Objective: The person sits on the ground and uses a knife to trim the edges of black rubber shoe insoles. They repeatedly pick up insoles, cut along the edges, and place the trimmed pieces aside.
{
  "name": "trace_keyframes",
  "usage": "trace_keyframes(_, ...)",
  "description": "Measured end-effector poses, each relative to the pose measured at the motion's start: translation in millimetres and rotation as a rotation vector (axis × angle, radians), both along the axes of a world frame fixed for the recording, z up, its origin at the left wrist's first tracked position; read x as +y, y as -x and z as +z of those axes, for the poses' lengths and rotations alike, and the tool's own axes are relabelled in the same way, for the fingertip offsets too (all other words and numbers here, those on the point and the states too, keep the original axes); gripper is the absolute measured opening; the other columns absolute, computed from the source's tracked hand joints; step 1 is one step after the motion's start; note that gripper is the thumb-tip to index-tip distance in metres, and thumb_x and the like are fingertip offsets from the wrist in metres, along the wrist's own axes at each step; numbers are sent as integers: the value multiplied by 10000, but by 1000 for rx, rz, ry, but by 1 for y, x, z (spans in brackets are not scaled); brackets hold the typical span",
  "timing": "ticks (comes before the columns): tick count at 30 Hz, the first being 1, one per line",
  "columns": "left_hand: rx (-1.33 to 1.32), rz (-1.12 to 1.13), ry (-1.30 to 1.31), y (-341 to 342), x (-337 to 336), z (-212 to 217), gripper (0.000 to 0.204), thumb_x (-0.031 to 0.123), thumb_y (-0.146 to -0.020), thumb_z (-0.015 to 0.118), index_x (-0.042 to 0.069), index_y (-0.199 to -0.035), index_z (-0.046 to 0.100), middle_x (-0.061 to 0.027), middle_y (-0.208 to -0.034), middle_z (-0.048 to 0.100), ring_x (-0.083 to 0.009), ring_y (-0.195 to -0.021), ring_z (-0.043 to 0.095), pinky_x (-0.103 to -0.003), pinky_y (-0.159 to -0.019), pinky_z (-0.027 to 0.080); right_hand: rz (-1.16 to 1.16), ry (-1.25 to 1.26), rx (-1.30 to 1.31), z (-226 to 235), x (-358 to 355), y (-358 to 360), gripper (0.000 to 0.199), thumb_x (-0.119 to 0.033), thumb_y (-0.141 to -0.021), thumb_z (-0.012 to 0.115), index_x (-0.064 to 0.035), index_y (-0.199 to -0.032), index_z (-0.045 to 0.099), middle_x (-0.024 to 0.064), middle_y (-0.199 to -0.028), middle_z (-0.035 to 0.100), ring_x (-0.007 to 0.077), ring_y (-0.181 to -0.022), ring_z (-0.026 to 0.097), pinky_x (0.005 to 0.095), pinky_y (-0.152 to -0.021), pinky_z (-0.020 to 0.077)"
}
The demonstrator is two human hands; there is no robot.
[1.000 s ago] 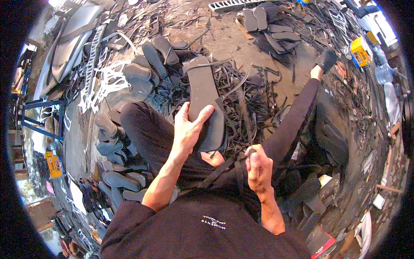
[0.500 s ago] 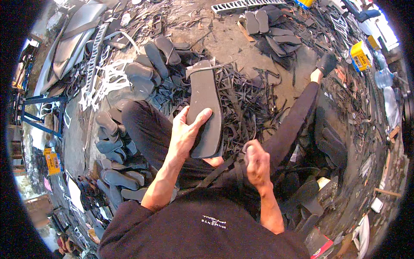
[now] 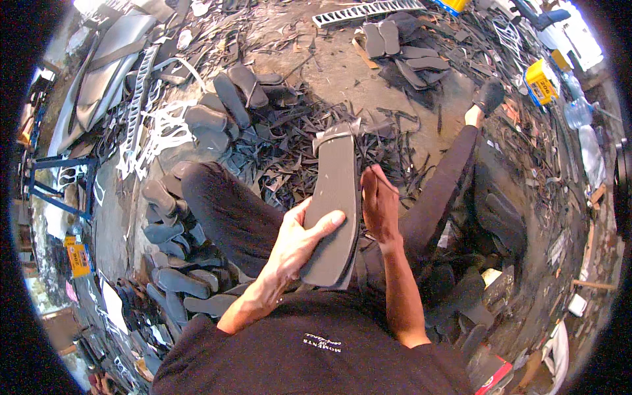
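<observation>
In my left hand (image 3: 293, 240) is a dark grey, foot-shaped sandal sole (image 3: 336, 191), its thumb flat on the top face and the other fingers underneath. The sole seems layered, with a paler sheet showing at its near end. A loose strip of trimming (image 3: 334, 137) curls across its far end. Close beside the sole's right edge is my right hand (image 3: 380, 203), its fingers curled in; whatever they grip is hidden. Below the far end lies a heap of dark cut strips (image 3: 296, 141) on the floor between my legs.
Finished-looking soles (image 3: 240, 92) are piled beyond my left knee, with more soles (image 3: 184, 276) along my left side. Another stack of soles (image 3: 382, 39) lies at the far right. White cut-out sheet scraps (image 3: 164, 128), a blue metal frame (image 3: 60, 187) and a yellow container (image 3: 541, 82) stand around.
The sole and my left hand have shifted right and nearer to my body. My right hand has moved from below the sole's near end to farther up along its right edge.
</observation>
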State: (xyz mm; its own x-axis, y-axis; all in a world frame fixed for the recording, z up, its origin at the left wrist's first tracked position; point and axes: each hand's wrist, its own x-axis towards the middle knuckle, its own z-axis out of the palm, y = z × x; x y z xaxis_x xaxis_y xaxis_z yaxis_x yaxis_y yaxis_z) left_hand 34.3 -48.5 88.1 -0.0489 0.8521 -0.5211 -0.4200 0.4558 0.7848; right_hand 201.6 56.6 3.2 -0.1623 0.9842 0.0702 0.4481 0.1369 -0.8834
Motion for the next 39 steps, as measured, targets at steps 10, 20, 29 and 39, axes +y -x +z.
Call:
trace_keyframes(10,191,93,-136,24,-16,-39,412,267,-1050,740,25,-1365,632,-47,-1220,736,-120,-1086,667,-316,-977,547,286,512,363,46,-68,0,494,-258,-976,799,-8,-1362,619,106,-1215,754,235,-1076,722,367,-992,559)
trace_keyframes(20,-100,156,73,53,8,-17,374,444,-1062,701,85,-1164,709,5,-897,743,-98,-703,676,-277,-666,565,125,62,-123,44,-111,-23,368,-358,-1125,469,-40,-1088,649,136,-688,583,230,-555,574,379,-572,469)
trace_keyframes(29,-127,-22,-57,40,-4,10,357,405,-1044,738,85,-1198,711,2,-927,749,-93,-734,697,-283,-657,595,253,92,-162,83,-73,-41,435,-490,-1083,580,-62,-1036,644,203,-782,664,415,-709,707,481,-638,531)
trace_keyframes(39,-39,-348,-93,13,10,22,354,319,-1011,805,43,-1223,744,41,-1015,745,-49,-901,643,-262,-816,536,713,525,-164,136,30,-42,639,-611,-1133,436,-33,-968,655,-32,-657,478,94,-590,432,313,-557,407)
